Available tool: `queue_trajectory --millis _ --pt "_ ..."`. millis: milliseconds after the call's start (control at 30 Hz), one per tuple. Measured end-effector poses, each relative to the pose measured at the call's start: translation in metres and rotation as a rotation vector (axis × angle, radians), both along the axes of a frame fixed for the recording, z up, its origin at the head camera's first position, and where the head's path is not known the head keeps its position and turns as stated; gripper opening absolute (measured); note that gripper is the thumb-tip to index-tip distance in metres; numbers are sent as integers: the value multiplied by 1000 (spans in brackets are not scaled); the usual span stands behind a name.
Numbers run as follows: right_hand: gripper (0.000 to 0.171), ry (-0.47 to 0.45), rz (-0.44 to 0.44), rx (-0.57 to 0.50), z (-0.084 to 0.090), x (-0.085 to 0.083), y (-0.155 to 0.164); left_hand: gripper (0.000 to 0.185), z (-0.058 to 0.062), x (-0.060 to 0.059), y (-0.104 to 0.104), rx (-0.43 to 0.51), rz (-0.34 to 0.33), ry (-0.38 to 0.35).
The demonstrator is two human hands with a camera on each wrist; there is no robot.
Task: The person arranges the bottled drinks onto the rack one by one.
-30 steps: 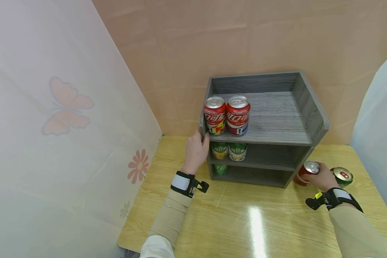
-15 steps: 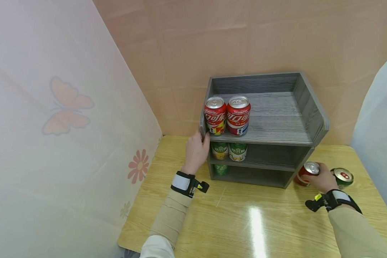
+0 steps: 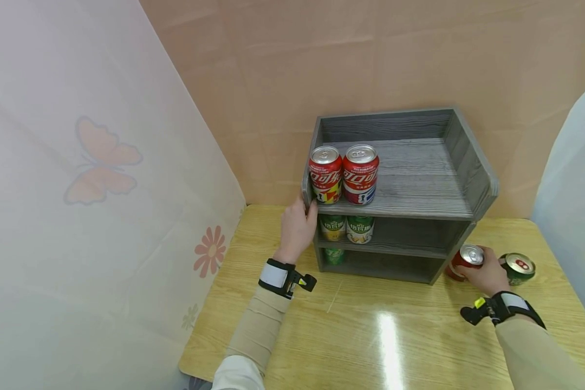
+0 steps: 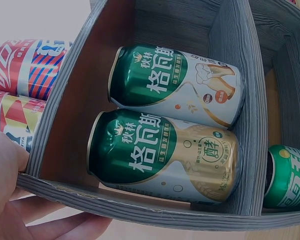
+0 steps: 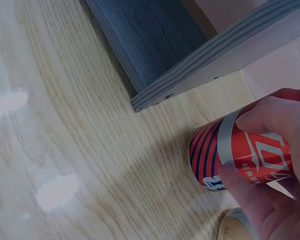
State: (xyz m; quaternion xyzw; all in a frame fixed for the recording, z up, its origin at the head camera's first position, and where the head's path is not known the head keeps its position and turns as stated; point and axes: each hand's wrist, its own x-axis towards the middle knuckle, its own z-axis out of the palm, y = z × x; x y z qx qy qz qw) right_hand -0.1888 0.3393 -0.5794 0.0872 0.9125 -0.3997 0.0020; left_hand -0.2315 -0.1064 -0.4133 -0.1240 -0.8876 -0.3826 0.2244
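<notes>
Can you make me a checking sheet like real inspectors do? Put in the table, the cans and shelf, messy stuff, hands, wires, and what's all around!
Surface: wood-look table, with a bright reflection.
Job's things: grey shelf with two red cans on top, two green-and-white cans in the middle, one green can at the bottom; right of it, a third red can and a can with a red-marked lid.
Clutter: nothing seen.
Hands: left hand grips the shelf's left wall; right hand holds the third red can.
Cables: nothing seen.
Surroundings: tan backdrop behind, white sheet with butterfly and flower pictures on the left.
</notes>
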Motion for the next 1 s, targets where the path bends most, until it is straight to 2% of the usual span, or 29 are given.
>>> queue_trajectory --millis 233,633,1000 --pt "85 -14 -30 -37 -4 3 -2 18 0 1 0 7 1 -3" --pt "85 50 -51 -54 -19 9 -2 19 0 0 0 -3 9 -26" --pt "79 100 -74 -39 -13 17 -11 19 1 1 0 -4 6 -21"
